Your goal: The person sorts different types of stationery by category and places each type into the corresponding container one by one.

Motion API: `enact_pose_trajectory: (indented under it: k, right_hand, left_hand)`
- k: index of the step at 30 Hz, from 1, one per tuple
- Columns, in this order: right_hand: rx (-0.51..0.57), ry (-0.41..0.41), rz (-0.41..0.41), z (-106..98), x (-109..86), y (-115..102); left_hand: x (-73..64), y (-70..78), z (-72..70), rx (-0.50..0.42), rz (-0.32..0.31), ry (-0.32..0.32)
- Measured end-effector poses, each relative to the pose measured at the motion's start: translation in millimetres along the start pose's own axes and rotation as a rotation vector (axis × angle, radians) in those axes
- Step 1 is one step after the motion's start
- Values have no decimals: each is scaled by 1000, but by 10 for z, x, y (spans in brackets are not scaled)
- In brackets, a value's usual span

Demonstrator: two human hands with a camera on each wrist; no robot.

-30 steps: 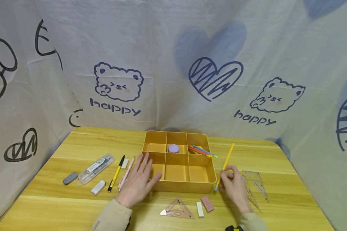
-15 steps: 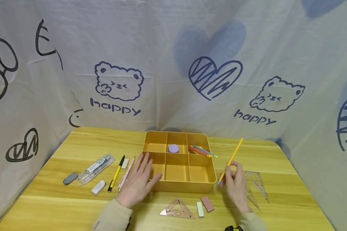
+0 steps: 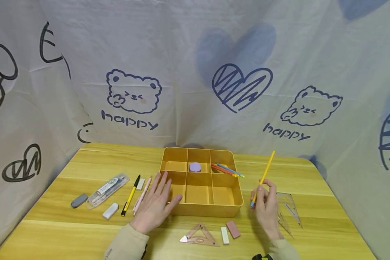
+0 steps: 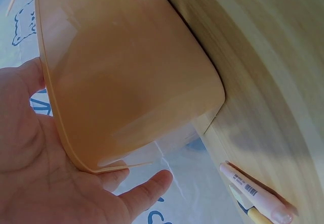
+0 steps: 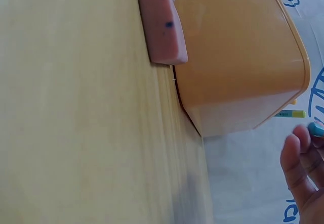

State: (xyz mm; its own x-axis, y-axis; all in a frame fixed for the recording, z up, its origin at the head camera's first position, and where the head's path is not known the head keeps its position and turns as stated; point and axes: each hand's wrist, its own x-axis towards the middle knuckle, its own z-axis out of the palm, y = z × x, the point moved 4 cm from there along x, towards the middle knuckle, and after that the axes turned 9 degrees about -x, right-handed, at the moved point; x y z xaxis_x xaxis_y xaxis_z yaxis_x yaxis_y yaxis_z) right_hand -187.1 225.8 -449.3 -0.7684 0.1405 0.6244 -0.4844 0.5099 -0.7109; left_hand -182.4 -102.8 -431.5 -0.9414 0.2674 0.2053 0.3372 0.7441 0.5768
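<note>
My right hand point(image 3: 267, 209) pinches a yellow pencil point(image 3: 267, 169) with a blue end, tilted up above the table to the right of the box. In the right wrist view only its blue tip point(image 5: 316, 129) shows at the fingertips. My left hand point(image 3: 156, 207) rests on the front left corner of the orange compartment box point(image 3: 203, 210), fingers spread and straight over the rim. The left wrist view shows the palm point(image 4: 30, 168) against that rim. Inside the box, a purple rounded item point(image 3: 195, 167) sits in the back middle compartment, and several coloured pencils point(image 3: 224, 169) lean in the back right one.
Left of the box lie pink pens point(image 3: 143, 195), a yellow-black pen point(image 3: 130, 196), white erasers point(image 3: 110, 211), a grey eraser point(image 3: 79, 200) and a clear case point(image 3: 107, 190). In front are a triangle ruler point(image 3: 199, 240) and a pink eraser point(image 3: 233, 229). Clear set squares point(image 3: 292, 207) lie at right.
The right hand has lifted the yellow pencil and moved slightly right with it, away from the box's side. The left hand has stayed in place on the box.
</note>
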Motion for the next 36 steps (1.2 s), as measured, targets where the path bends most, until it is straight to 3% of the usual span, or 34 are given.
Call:
enact_pose_trajectory:
  k: [8,15,21,36]
  right_hand:
    - [-6,77,-158,-30,28,-23]
    - [-55,168,-155,-71,36,-49]
    - [-49,225,-227,-87,55,-94]
    - [-94,254,-221,-108,56,-167]
  left_hand:
    - [2,21,-14,-4,-7,-12]
    - [13,12,-8,-1,-10,-11]
    - [14,8,-9,-11,-20,-17]
    - [5,23,-14,-3,-14,-11]
